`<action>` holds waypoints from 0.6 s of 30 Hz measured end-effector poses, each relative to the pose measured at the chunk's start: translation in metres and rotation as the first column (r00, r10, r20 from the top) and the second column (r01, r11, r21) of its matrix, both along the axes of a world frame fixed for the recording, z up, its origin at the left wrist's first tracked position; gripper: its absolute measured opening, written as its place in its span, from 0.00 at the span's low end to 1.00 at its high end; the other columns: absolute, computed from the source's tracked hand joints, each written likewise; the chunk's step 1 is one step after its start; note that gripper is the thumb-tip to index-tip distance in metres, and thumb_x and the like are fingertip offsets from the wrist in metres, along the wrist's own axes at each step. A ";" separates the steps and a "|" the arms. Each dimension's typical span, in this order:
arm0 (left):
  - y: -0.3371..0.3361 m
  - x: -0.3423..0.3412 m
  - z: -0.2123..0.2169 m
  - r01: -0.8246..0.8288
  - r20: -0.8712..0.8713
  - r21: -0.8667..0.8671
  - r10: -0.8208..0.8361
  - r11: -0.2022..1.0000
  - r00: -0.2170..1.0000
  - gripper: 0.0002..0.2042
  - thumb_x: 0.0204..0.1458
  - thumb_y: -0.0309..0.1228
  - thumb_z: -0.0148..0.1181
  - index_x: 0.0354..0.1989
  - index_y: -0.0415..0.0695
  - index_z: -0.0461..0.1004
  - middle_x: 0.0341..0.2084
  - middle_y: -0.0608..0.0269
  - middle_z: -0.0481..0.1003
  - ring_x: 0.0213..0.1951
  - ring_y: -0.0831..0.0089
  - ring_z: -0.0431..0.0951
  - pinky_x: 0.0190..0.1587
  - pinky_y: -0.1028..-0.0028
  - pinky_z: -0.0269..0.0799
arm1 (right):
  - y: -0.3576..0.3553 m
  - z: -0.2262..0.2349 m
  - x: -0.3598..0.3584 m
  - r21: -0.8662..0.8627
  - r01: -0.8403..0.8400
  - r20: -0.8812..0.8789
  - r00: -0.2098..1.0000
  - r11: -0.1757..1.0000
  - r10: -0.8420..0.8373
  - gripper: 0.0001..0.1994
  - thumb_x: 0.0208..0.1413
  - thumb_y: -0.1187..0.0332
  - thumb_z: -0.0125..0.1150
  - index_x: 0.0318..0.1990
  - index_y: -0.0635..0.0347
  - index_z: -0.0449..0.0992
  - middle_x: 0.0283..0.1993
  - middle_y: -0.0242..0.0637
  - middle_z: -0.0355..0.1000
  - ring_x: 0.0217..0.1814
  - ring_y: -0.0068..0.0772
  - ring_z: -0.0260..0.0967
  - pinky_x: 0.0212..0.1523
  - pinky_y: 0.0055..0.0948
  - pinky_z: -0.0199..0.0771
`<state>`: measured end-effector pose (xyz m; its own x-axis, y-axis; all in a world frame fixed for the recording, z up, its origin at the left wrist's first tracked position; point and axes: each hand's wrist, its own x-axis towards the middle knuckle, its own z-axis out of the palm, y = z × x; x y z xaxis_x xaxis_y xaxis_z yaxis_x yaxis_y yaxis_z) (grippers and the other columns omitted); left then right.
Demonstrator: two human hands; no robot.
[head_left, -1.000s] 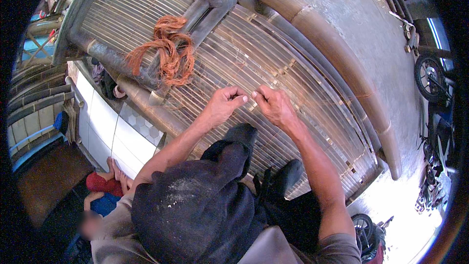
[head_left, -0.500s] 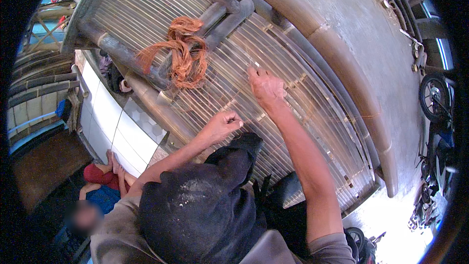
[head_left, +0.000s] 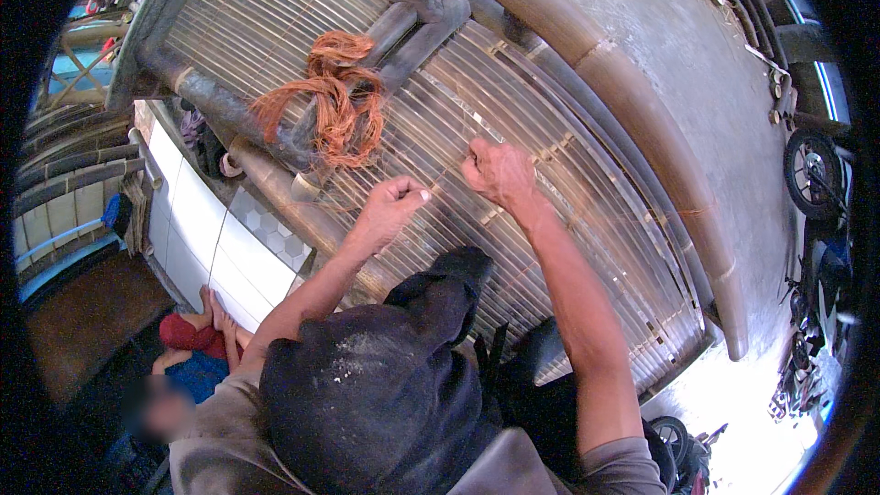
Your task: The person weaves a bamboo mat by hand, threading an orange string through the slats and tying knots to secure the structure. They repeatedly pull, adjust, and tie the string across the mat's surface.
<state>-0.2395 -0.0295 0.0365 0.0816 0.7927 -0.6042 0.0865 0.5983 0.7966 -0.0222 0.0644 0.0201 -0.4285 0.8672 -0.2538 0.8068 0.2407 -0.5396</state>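
My left hand (head_left: 390,212) is closed in a pinch over the bamboo-slat bench (head_left: 541,266), thumb against fingertips. To its right, a short gap away, my right hand (head_left: 502,174) is closed too, with its fingers curled in. Whatever either hand pinches is too thin or too hidden to make out. Just beyond my left hand lies a loose bundle of orange-brown fibre strands (head_left: 348,124), draped over the bench's dark bamboo crosspieces (head_left: 403,55). A few stray strands trail over the slats near it.
Thick bamboo rails (head_left: 632,105) border the bench's far right side, with grey floor (head_left: 697,82) beyond. My knee in dark cloth (head_left: 385,376) is on the near side. At lower left, another person (head_left: 197,353) sits beside white floor tiles (head_left: 206,220). A motorbike wheel (head_left: 811,174) stands far right.
My left hand has moved up and a little left, away from my knee. My right hand has dropped slightly, and its fingers have curled in more. The fibre bundle lies in the same place.
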 end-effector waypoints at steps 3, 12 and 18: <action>0.010 -0.002 0.007 -0.076 0.007 -0.025 0.076 0.997 0.997 0.07 0.59 0.31 0.62 0.36 0.39 0.78 0.26 0.75 0.72 0.28 0.87 0.66 0.32 0.81 0.63 | -0.007 0.001 0.002 -0.109 0.169 -0.135 0.974 0.979 -0.183 0.15 0.57 0.56 0.60 0.36 0.59 0.81 0.31 0.56 0.78 0.33 0.60 0.77 0.37 0.48 0.78; 0.027 0.006 0.017 -0.164 -0.024 0.090 0.167 0.982 0.986 0.08 0.61 0.35 0.61 0.36 0.44 0.77 0.18 0.81 0.63 0.18 0.89 0.58 0.20 0.81 0.53 | -0.028 -0.029 0.000 -0.640 0.462 -0.519 0.329 0.614 -0.789 0.12 0.60 0.72 0.55 0.48 0.66 0.77 0.29 0.38 0.78 0.30 0.26 0.75 0.34 0.28 0.78; 0.034 0.018 0.024 -0.146 -0.001 0.080 0.147 0.986 0.989 0.08 0.61 0.34 0.61 0.37 0.42 0.77 0.19 0.79 0.64 0.19 0.89 0.58 0.21 0.81 0.53 | -0.042 -0.026 0.009 -0.843 0.332 -0.326 0.311 0.424 -0.893 0.09 0.60 0.72 0.56 0.45 0.65 0.77 0.24 0.30 0.69 0.22 0.24 0.66 0.24 0.27 0.70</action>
<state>-0.2212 0.0048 0.0602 -0.0430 0.8413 -0.5388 0.0086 0.5396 0.8419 -0.0135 0.0228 -0.0059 -0.0716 0.7110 -0.6996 -0.1500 -0.7011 -0.6971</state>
